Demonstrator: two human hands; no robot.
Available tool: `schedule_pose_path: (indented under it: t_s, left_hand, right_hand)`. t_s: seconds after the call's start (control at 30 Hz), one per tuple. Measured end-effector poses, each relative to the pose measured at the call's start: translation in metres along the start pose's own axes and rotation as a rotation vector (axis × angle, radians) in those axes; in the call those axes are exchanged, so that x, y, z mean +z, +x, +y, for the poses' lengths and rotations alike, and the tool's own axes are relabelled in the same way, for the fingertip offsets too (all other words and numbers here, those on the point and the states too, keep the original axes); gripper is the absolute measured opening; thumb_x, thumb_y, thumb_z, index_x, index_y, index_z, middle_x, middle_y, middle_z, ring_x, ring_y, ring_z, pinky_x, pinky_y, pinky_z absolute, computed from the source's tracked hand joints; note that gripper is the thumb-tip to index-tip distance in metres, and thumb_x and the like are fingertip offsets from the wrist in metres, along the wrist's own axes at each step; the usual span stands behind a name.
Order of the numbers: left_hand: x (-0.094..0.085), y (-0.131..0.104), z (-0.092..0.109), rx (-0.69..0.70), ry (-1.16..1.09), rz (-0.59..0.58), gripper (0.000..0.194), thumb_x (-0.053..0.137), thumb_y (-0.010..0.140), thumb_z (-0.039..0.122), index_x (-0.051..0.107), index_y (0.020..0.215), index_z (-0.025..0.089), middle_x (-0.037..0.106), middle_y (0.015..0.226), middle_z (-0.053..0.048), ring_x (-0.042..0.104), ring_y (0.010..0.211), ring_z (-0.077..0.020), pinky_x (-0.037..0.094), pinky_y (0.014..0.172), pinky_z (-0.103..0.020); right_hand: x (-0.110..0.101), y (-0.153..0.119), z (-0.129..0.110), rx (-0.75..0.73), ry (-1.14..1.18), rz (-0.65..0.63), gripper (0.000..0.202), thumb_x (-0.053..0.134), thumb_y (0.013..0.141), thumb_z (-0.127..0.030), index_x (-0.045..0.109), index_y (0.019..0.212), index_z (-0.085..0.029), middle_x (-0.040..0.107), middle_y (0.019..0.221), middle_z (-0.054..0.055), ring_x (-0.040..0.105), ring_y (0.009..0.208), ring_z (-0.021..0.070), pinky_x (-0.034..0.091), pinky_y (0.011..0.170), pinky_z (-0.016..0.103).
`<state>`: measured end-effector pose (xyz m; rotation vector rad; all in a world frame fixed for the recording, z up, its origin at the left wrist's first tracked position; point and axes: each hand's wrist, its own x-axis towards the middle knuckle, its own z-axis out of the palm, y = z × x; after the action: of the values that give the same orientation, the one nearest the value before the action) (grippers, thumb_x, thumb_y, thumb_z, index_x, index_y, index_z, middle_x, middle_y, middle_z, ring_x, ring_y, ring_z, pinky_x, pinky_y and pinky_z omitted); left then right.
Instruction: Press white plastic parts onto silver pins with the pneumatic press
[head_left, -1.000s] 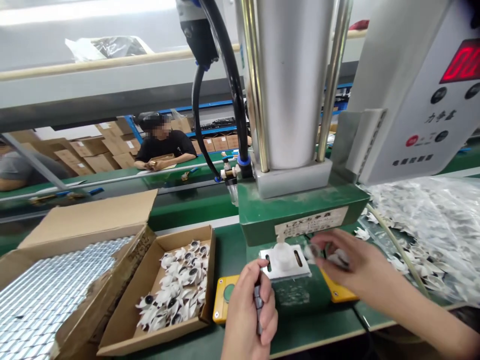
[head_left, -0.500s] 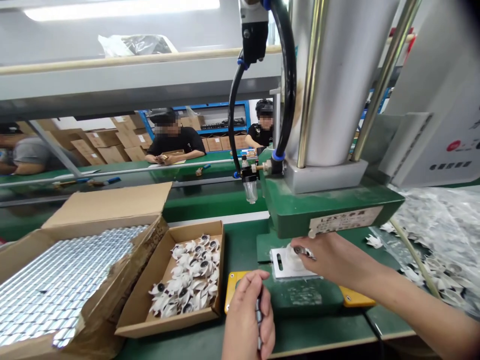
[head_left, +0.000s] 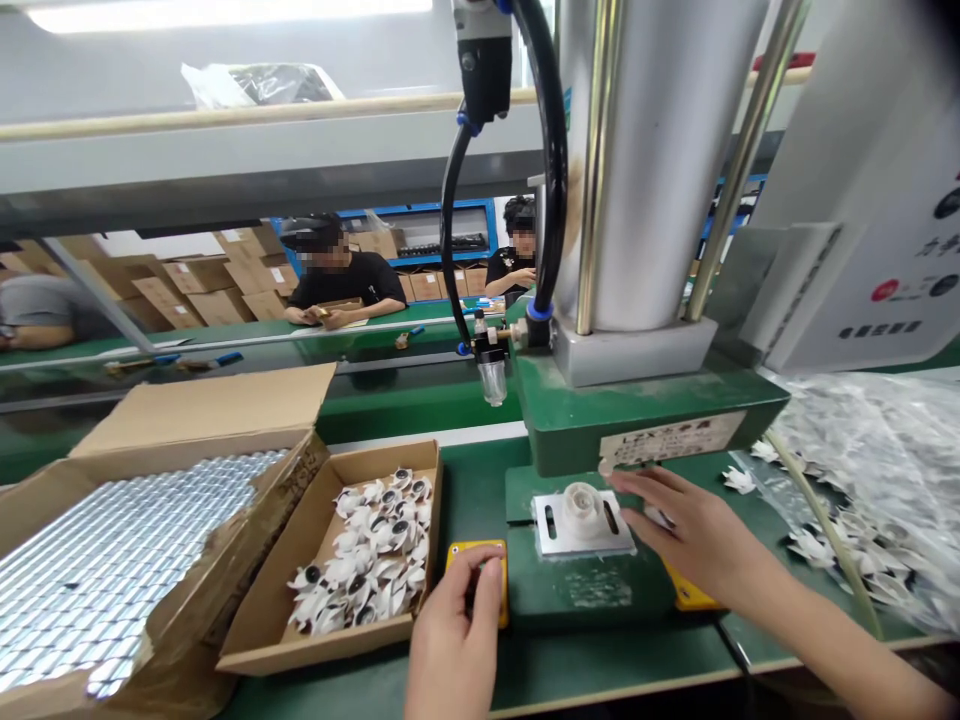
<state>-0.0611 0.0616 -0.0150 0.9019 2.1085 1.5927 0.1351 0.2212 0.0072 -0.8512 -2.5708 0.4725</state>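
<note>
A white round fixture (head_left: 583,512) stands on a metal plate (head_left: 583,541) under the green press head (head_left: 652,400). Just right of the fixture, my right hand (head_left: 679,520) has bent fingers around a small part, mostly hidden under the palm. My left hand (head_left: 461,620) is curled beside the left yellow button box (head_left: 495,590), thumb and index finger near each other; what it holds, if anything, is hidden. Left of it, a cardboard tray (head_left: 326,655) holds several white bladed parts (head_left: 375,540) with dark centres.
An open carton (head_left: 180,620) of shiny metal cylinders lies at the left. More white parts (head_left: 862,550) and a clear plastic bag (head_left: 885,440) are at the right. Two people in black (head_left: 345,285) (head_left: 514,265) and another in grey (head_left: 45,305) sit across the bench.
My right hand has moved from above the fixture to its right side, uncovering it. The left hand has turned and shifted left, and the metal pieces seen in it are now hidden.
</note>
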Motion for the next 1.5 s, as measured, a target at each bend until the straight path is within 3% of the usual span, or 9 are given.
schedule_pose_path:
  t_s: [0.13, 0.33, 0.5, 0.67, 0.77, 0.9, 1.03, 1.13, 1.5]
  left_hand:
    - [-0.026, 0.006, -0.014, 0.125, 0.458, -0.062, 0.029, 0.048, 0.079, 0.046, 0.067, 0.088, 0.026, 0.065, 0.097, -0.008, 0.060, 0.090, -0.0271, 0.044, 0.079, -0.036]
    - [-0.034, 0.002, -0.011, 0.133, 0.425, -0.090, 0.022, 0.058, 0.073, 0.035, 0.071, 0.090, 0.029, 0.065, 0.085, -0.007, 0.061, 0.070, -0.0220, 0.041, 0.051, -0.022]
    - [-0.029, 0.003, -0.014, 0.094, 0.652, -0.160, 0.027, 0.051, 0.078, 0.039, 0.070, 0.095, 0.029, 0.066, 0.093, -0.009, 0.063, 0.080, -0.0275, 0.043, 0.064, -0.030]
    - [-0.030, 0.001, -0.007, 0.018, 0.256, -0.091, 0.015, 0.062, 0.074, 0.036, 0.071, 0.082, 0.026, 0.068, 0.086, -0.005, 0.062, 0.080, -0.0236, 0.046, 0.074, -0.031]
    - [-0.031, -0.001, 0.011, -0.273, -0.500, -0.128, 0.010, 0.064, 0.074, 0.027, 0.064, 0.084, 0.025, 0.055, 0.060, 0.004, 0.044, 0.039, -0.0077, 0.035, 0.034, -0.016]
    - [-0.015, -0.005, 0.023, -0.629, -1.386, -0.265, 0.007, 0.056, 0.079, 0.021, 0.055, 0.082, 0.016, 0.047, 0.063, 0.005, 0.033, 0.032, 0.0016, 0.016, 0.025, -0.008]
    - [0.019, -0.014, 0.013, -0.761, -1.292, -0.505, 0.022, 0.053, 0.081, 0.039, 0.051, 0.090, 0.018, 0.041, 0.054, 0.009, 0.028, 0.025, -0.0014, 0.015, 0.023, -0.013]
    - [0.035, -0.020, 0.008, -0.753, -1.094, -0.408, 0.019, 0.050, 0.083, 0.039, 0.042, 0.092, 0.025, 0.048, 0.061, 0.007, 0.040, 0.032, -0.0068, 0.026, 0.027, -0.017]
    - [0.020, -0.037, -0.019, -0.418, -0.899, -0.275, 0.041, 0.062, 0.070, 0.021, 0.029, 0.095, 0.024, 0.056, 0.080, 0.003, 0.054, 0.051, -0.0100, 0.041, 0.039, -0.022]
  right_hand:
    - [0.011, -0.047, 0.037, 0.088, -0.033, 0.144, 0.035, 0.041, 0.090, -0.037, 0.044, 0.124, -0.030, 0.066, 0.100, 0.001, 0.066, 0.077, 0.0189, 0.051, 0.056, 0.025]
    - [0.021, -0.074, 0.048, 0.110, -0.216, 0.099, 0.030, 0.039, 0.092, -0.038, 0.051, 0.114, -0.023, 0.065, 0.099, 0.009, 0.064, 0.084, 0.0253, 0.052, 0.068, 0.035]
    - [0.025, -0.071, 0.046, 0.087, -0.171, 0.105, 0.033, 0.040, 0.091, -0.043, 0.057, 0.109, -0.022, 0.066, 0.096, 0.009, 0.064, 0.083, 0.0274, 0.052, 0.070, 0.038]
    - [0.014, -0.072, 0.048, 0.279, 0.020, 0.033, 0.031, 0.042, 0.089, -0.049, 0.057, 0.109, -0.031, 0.063, 0.108, 0.003, 0.062, 0.092, 0.0246, 0.052, 0.073, 0.034]
    - [0.006, -0.069, 0.041, 0.388, 0.191, 0.024, 0.035, 0.045, 0.085, -0.055, 0.058, 0.107, -0.031, 0.063, 0.104, 0.003, 0.062, 0.088, 0.0240, 0.052, 0.068, 0.031]
    - [-0.001, -0.052, 0.022, 0.516, 0.544, -0.012, 0.047, 0.050, 0.080, -0.059, 0.052, 0.114, -0.027, 0.061, 0.100, 0.005, 0.057, 0.056, 0.0156, 0.051, 0.049, 0.028]
    - [-0.009, -0.019, -0.001, 0.412, 0.789, -0.024, 0.050, 0.056, 0.080, -0.054, 0.045, 0.120, -0.026, 0.057, 0.104, 0.006, 0.054, 0.055, 0.0128, 0.050, 0.047, 0.027]
    - [-0.012, 0.009, -0.015, 0.296, 0.821, -0.057, 0.042, 0.057, 0.080, -0.051, 0.053, 0.109, -0.021, 0.060, 0.080, 0.003, 0.052, 0.054, 0.0129, 0.044, 0.045, 0.024]
    - [0.007, 0.032, -0.018, 0.263, 0.743, -0.121, 0.040, 0.050, 0.083, -0.056, 0.060, 0.067, -0.020, 0.059, 0.068, 0.003, 0.048, 0.053, 0.0127, 0.039, 0.047, 0.024]
